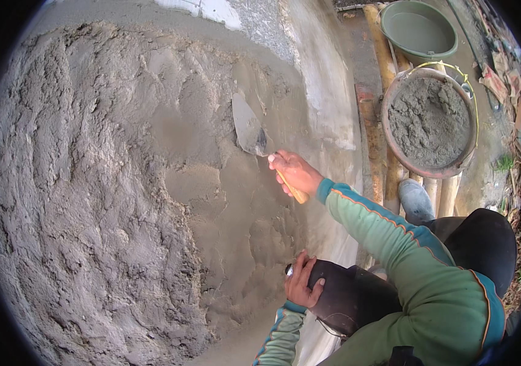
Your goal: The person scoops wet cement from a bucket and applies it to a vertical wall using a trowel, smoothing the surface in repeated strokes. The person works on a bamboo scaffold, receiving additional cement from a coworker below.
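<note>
My right hand [297, 174] is closed round the wooden handle of a pointed trowel [246, 124]. The trowel's grey metal blade lies against wet mortar [245, 226], which is smooth around the blade and below it. To the left the mortar turns rough and lumpy [89, 201]. My left hand [303, 282] rests over my dark-trousered knee [352, 299], fingers stretched across it. Beside those fingers is a small shiny thing [289, 269], too small to make out.
At the right, a round bucket [386, 116] with a yellow handle holds grey mortar. Behind it stands a green basin [454, 46] of greyish water. Wooden poles [372, 140] lie beneath them, near my grey boot [416, 201]. Litter and plants line the far right edge.
</note>
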Demonstrator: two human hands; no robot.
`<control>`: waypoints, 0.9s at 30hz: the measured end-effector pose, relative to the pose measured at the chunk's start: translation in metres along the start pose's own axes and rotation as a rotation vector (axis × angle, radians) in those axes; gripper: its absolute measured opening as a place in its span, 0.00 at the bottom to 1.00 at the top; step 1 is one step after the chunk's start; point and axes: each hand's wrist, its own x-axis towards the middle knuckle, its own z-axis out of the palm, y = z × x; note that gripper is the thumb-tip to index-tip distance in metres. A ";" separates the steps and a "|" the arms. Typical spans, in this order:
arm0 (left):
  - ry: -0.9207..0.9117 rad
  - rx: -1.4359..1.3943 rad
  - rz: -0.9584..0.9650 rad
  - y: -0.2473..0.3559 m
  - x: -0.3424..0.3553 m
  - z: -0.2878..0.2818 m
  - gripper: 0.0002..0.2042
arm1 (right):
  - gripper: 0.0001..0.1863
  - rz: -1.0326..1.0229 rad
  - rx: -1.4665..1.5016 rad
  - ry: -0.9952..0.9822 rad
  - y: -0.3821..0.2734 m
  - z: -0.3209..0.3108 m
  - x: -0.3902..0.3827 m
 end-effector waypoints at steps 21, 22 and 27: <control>0.088 -0.022 -0.136 0.009 -0.039 -0.002 0.29 | 0.24 0.246 0.159 0.253 -0.037 -0.086 0.109; 0.085 -0.023 -0.130 0.009 -0.037 -0.001 0.29 | 0.24 0.232 0.232 0.155 -0.028 -0.077 0.092; 0.061 -0.013 -0.113 0.008 -0.033 0.000 0.30 | 0.24 0.118 0.215 0.044 -0.017 -0.023 0.046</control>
